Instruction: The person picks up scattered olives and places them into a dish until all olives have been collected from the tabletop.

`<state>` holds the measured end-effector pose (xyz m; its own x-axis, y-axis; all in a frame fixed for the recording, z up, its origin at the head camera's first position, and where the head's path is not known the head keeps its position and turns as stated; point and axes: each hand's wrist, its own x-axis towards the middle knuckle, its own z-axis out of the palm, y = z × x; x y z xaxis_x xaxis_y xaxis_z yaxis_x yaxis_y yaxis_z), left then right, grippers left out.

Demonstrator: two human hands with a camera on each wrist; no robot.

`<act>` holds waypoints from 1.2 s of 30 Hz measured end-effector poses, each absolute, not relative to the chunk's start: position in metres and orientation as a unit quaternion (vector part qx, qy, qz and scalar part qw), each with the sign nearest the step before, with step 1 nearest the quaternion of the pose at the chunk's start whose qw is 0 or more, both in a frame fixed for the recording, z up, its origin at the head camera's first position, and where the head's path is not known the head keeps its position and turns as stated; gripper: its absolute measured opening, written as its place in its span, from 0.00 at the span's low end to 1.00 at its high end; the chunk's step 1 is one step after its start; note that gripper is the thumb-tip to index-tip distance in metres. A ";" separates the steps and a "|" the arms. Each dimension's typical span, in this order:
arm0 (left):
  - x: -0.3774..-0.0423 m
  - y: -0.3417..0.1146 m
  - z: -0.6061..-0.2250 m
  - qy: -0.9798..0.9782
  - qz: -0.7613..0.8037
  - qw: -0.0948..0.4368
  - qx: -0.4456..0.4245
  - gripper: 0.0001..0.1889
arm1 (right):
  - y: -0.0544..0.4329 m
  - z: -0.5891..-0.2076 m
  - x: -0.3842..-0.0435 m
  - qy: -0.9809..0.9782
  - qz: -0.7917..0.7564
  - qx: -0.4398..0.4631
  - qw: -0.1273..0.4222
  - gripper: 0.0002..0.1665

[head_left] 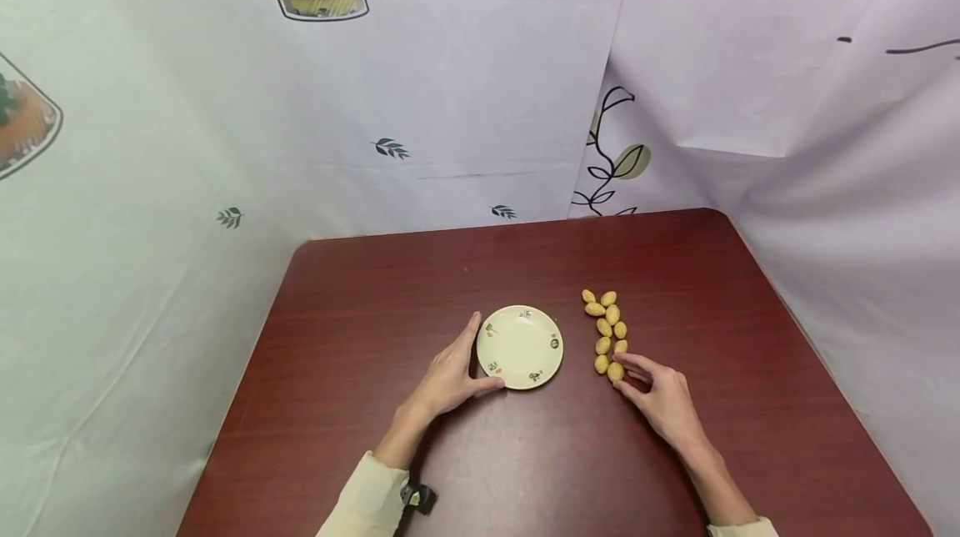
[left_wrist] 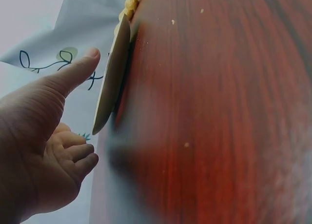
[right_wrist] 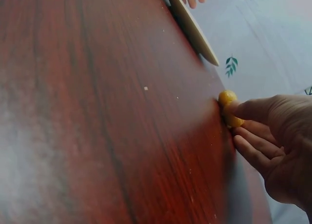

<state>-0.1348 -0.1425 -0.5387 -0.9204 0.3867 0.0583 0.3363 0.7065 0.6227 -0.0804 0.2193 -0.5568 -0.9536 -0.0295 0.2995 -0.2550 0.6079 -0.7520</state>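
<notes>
A round cream plate (head_left: 519, 347) with small printed motifs around its rim lies on the table. My left hand (head_left: 447, 374) is at its left side, thumb and forefinger spread along the rim and fairly straight. In the left wrist view the plate (left_wrist: 111, 80) appears edge-on beyond the thumb. To the right of the plate, several small yellow oval fruits (head_left: 604, 327) form two uneven columns. My right hand (head_left: 663, 399) pinches the nearest yellow fruit (head_left: 616, 372) between thumb and forefinger. The right wrist view shows the thumb over a yellow fruit (right_wrist: 234, 119), partly hiding it.
The dark red wooden table (head_left: 360, 312) has rounded far corners. White printed cloth (head_left: 465, 87) hangs behind it and along both sides. A black device (head_left: 420, 498) is strapped at the left wrist, by the pale sleeve.
</notes>
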 end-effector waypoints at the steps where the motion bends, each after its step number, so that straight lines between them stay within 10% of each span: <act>1: -0.135 -0.142 -0.539 0.922 0.330 0.038 0.197 0.64 | 0.219 -0.557 -0.080 -0.887 0.437 0.079 0.129 0.28; 36: -0.135 -0.138 -0.544 0.913 0.343 0.058 0.214 0.62 | 0.210 -0.546 -0.087 -0.801 0.587 0.054 0.101 0.20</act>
<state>-0.1347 -0.1380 -0.5443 -0.9013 0.4311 0.0417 0.3520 0.6730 0.6505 -0.0869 0.2101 -0.5463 -0.9735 0.0318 0.2263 -0.2063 0.3041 -0.9300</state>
